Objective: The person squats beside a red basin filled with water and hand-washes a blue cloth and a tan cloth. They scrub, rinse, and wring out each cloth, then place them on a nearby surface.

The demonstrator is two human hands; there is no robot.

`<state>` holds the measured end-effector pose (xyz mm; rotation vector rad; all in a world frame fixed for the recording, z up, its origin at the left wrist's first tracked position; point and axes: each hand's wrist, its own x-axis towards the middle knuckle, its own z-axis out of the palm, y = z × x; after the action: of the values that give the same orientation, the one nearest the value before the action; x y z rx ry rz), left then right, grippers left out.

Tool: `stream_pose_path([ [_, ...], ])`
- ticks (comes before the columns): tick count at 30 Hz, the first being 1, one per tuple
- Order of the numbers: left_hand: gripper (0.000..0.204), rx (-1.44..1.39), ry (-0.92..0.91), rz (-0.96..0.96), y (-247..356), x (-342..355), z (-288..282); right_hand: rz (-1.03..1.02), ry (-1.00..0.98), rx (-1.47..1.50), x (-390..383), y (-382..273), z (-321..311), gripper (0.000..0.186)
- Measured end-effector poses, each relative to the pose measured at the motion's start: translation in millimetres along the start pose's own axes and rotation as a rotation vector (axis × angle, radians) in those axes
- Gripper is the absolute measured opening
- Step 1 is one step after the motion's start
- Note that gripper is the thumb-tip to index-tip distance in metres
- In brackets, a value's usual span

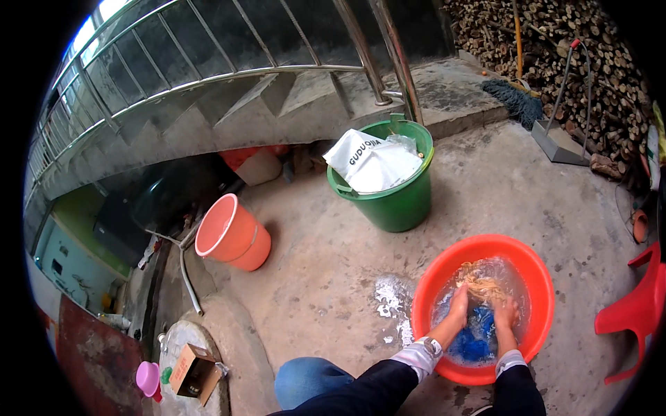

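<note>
A wide orange-red basin (544,305) of soapy-looking water stands on the ground in front of me, and both my hands are in it. At its far side, a tan, crumpled, stringy-looking cloth (481,281) lies between my hands, wet and partly under water. My left hand (458,306) is closed on the left edge of this cloth. My right hand (506,314) grips it from the right, its fingertips partly hidden by water. Nearer to me, a bright blue cloth (474,344) is sunk in the basin, below and between my wrists.
Beyond the basin stands a green bucket (399,208) with a white bag (374,166) on top. An orange bucket (248,246) is at left. A red plastic stool (628,312) sits at right, near a dustpan (562,147) and stacked firewood (569,76). Railed concrete stairs (277,111) run behind.
</note>
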<state>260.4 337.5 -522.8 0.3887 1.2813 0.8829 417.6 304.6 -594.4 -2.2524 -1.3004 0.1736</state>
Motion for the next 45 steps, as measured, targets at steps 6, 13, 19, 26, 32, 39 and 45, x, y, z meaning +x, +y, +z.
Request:
stream_pose_path([
  [6,0.063,-0.367,-0.268,-0.291,21,0,-22,0.232,-0.464,1.396,-16,-165,-82,0.015],
  [13,0.041,-0.736,-0.89,-0.063,13,16,-47,-0.413,-0.341,1.131,-43,-227,-137,0.011],
  [19,0.034,-0.538,-1.007,0.027,1,23,-43,-0.442,0.132,0.65,-40,-216,-134,0.019],
  [26,0.026,0.159,-0.206,0.244,20,-45,47,-0.139,0.12,0.323,40,-71,-87,0.036],
  [32,0.04,0.598,0.054,0.676,11,-8,29,0.237,0.092,0.402,45,-6,-42,0.032],
  [39,0.054,0.499,0.126,0.281,2,-1,-3,-0.452,-0.268,0.009,-27,-46,-66,0.04],
  [45,0.056,0.461,0.138,0.209,-10,26,-17,-0.132,-0.394,0.085,2,-16,-51,0.043],
])
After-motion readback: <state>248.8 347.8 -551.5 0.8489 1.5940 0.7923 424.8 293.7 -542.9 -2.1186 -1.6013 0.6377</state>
